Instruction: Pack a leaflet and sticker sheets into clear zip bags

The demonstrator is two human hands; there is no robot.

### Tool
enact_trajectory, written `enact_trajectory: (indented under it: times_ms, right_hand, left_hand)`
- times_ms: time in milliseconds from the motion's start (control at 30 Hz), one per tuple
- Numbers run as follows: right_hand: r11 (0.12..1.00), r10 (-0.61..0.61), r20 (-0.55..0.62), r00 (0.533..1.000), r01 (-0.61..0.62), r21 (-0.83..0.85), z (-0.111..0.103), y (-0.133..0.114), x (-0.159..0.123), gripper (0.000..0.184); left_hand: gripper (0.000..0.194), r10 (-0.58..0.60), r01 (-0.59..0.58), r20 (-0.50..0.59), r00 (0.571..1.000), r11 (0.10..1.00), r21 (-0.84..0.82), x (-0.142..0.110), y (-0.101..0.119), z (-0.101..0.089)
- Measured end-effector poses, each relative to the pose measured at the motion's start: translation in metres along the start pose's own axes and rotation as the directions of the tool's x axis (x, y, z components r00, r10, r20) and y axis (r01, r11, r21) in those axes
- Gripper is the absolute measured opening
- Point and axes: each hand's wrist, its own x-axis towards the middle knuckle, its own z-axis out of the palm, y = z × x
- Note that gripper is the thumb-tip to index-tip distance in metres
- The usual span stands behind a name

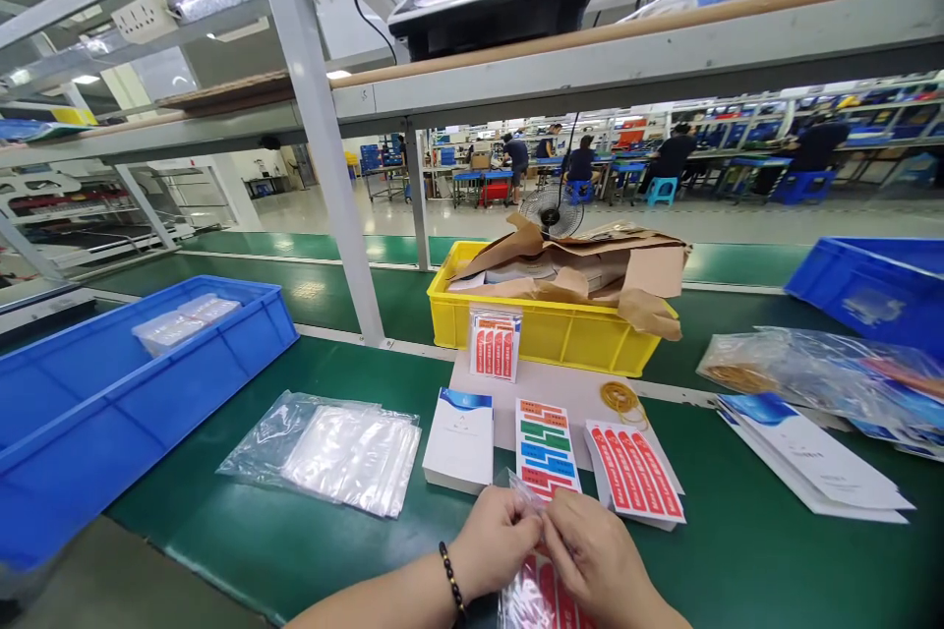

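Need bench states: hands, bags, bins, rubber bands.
Left hand: pinching held bag
Right hand: same
Held bag: red labels inside
Flat bags: stacked
Standing bag: upright, filled
Yellow bin: open, heaped
Left blue bin: open, packets inside
Right blue bin: open
Rubber bands: loose
Right bag: bands inside

the green bench carries clear bags, white booklets and blue bins.

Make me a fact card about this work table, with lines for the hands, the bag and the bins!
Left hand: pinching a clear bag
Right hand: pinching the same bag
Through the bag: red stripes
Left wrist: dark beaded bracelet
Yellow bin: crumpled brown paper sticking out over its rim
Blue bins: one left, one right
Tabletop: green
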Motion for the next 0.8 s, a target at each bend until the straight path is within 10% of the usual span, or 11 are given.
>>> enact_trajectory:
  times_ms: [300, 800]
  right_hand:
    - [0.995, 0.016, 0.053, 0.998, -0.021, 0.094, -0.001, 0.005, 0.005, 0.022]
    - [0.726, 0.059, 0.468, 0.882, -0.36, 0.586, -0.027, -0.003, 0.007, 0.035]
  left_hand:
    - [0.027, -0.034, 0.031, -0.072, 0.997, 0.999, -0.039, 0.001, 0.001, -0.003]
    - [0.027, 0.0, 0.014, 0.191, 0.982, 0.997, -0.069, -0.009, 0.006, -0.007]
